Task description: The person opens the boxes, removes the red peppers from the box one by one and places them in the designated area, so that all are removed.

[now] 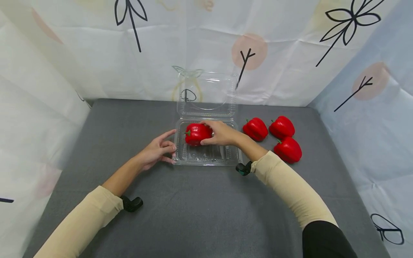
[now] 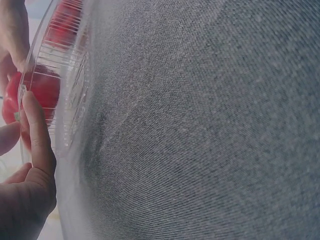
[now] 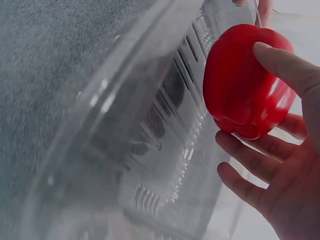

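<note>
A clear plastic clamshell container [image 1: 206, 162] lies with its lid [image 1: 206, 95] raised at the back. Over the left part of its base, my right hand [image 1: 221, 133] grips a red bell pepper [image 1: 195, 134], its green stem pointing left. The right wrist view shows the thumb on one side of this pepper [image 3: 245, 80] and fingers below, close over the ribbed base [image 3: 165, 115]. At the container's left side, my left hand [image 1: 158, 150] holds the rim between its digits; in the left wrist view one finger [image 2: 40, 135] lies along the outside of the wall.
Three more red bell peppers, one [image 1: 255, 129] beside the container, one [image 1: 282, 127] at the back and one [image 1: 288, 150] in front, stand to the right on the grey table [image 1: 193, 208]. Printed white curtains [image 1: 206, 43] hang behind and at both sides.
</note>
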A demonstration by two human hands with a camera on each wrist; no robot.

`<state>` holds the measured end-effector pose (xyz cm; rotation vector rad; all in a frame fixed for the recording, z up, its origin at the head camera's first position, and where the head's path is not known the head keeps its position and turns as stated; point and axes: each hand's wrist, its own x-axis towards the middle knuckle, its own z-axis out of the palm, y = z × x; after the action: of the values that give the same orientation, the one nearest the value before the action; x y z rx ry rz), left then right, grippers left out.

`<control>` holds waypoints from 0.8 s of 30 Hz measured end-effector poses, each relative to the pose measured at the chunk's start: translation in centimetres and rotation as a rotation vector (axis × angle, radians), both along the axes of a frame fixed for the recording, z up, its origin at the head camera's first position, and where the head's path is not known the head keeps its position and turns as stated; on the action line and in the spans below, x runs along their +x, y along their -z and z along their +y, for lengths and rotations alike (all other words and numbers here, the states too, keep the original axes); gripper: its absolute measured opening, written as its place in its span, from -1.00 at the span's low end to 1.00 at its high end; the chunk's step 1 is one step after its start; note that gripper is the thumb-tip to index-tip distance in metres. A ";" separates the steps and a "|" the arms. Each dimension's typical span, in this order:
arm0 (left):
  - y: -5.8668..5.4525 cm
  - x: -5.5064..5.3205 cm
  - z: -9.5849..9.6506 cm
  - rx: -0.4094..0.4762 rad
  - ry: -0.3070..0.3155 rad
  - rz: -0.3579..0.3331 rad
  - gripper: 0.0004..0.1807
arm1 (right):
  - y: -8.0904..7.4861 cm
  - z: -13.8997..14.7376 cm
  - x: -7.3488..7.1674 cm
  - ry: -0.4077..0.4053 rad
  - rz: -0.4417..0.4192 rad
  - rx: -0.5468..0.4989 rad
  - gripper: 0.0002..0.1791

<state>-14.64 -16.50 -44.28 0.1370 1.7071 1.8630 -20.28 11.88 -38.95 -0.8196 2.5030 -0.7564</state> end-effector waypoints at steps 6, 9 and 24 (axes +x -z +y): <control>0.0 0.0 0.0 -0.004 -0.002 0.005 -0.16 | -0.7 1.1 0.5 -0.007 -0.012 0.023 -0.22; 0.0 0.0 0.1 0.000 -0.001 0.008 -0.16 | -1.2 1.9 0.9 -0.013 -0.008 0.025 -0.22; 0.1 0.1 0.2 0.008 -0.013 0.022 -0.17 | -4.6 8.2 3.2 0.058 0.040 0.025 -0.17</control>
<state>-14.52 -16.29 -44.34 0.1501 1.7192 1.8842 -17.09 20.07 -34.36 -0.7639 2.5765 -0.7329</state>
